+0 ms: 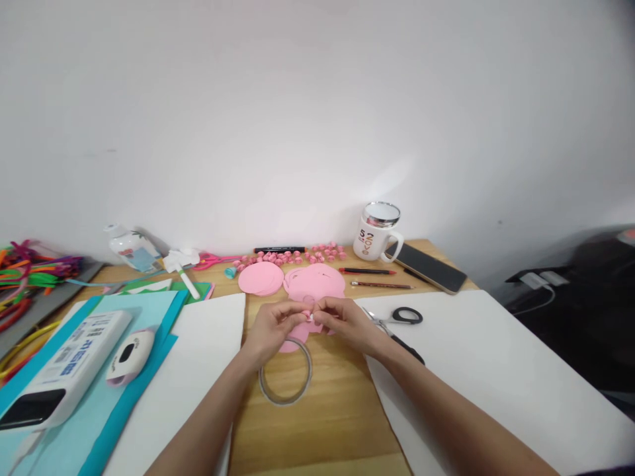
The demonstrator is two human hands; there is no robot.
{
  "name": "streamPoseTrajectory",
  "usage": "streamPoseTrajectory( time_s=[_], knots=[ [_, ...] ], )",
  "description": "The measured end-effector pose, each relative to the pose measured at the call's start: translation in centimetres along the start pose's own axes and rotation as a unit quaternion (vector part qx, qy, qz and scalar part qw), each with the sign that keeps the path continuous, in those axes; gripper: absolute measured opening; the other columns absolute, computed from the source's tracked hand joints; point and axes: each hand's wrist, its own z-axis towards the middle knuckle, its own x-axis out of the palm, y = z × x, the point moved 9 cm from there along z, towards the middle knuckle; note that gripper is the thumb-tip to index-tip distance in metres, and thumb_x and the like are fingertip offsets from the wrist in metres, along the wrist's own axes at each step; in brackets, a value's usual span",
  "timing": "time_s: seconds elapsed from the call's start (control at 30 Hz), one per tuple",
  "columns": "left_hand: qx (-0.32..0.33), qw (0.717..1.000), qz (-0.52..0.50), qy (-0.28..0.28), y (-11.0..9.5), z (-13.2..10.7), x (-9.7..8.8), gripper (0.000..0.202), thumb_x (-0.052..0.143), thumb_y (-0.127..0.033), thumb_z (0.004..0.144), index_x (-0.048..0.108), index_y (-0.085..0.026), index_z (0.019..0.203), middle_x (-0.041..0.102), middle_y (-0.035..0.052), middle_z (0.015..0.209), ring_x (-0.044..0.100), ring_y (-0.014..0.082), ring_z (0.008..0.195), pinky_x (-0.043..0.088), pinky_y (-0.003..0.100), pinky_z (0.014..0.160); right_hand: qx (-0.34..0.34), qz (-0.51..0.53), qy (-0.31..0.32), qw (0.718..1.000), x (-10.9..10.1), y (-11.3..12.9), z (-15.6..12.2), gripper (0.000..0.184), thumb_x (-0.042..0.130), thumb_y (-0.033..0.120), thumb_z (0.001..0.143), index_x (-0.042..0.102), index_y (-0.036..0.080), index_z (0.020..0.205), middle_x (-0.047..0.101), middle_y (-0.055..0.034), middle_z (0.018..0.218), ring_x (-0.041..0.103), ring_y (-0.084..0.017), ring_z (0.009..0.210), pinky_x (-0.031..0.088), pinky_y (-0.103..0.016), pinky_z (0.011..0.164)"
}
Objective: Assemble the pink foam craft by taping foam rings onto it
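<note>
Both hands meet over the middle of the wooden table. Between their fingertips is a small rolled piece of pink paper [309,317], partly covered by the fingers. My left hand [272,326] is closed in a pinch on its left side, and my right hand [350,321] pinches it from the right. Pink paper pieces [317,281] lie just beyond the hands, beside a stack of pink paper circles [260,277]. A roll of tape [286,400] rests below my left hand. Scissors [407,315] with black handles are to the right of my right hand.
Many small pink paper rolls [278,258] line the wall. A white mug [373,239], a phone [430,266] and pencils [381,285] stand or lie at back right. White sheets [496,370] flank the hands. At left are a power bank [74,363], a glue bottle [133,249] and pipe cleaners [30,271].
</note>
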Motion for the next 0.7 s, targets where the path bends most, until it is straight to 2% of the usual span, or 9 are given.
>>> streamPoseTrajectory(
  time_s=[0.3, 0.7],
  knots=[
    [-0.016, 1.000, -0.018, 0.013, -0.10, -0.14, 0.14, 0.017, 0.063, -0.027, 0.066, 0.070, -0.015, 0.076, 0.069, 0.0047, 0.074, 0.058, 0.0167, 0.069, 0.044, 0.024, 0.057, 0.009, 0.018, 0.012, 1.000, 0.02, 0.26, -0.20, 0.030, 0.059, 0.045, 0.073, 0.057, 0.015, 0.071, 0.056, -0.0005, 0.066, 0.052, -0.011, 0.060, 0.044, -0.025, 0.060],
    [-0.013, 1.000, 0.002, 0.018, 0.00, -0.11, 0.12, 0.016, 0.063, -0.026, 0.065, 0.071, -0.016, 0.075, 0.070, 0.0053, 0.078, 0.059, 0.0165, 0.069, 0.045, 0.024, 0.057, -0.016, -0.046, -0.030, 0.998, -0.21, 0.25, -0.23, 0.018, 0.056, 0.032, 0.074, 0.060, 0.016, 0.069, 0.059, -0.0011, 0.062, 0.053, -0.012, 0.056, 0.045, -0.024, 0.056]
  ],
)
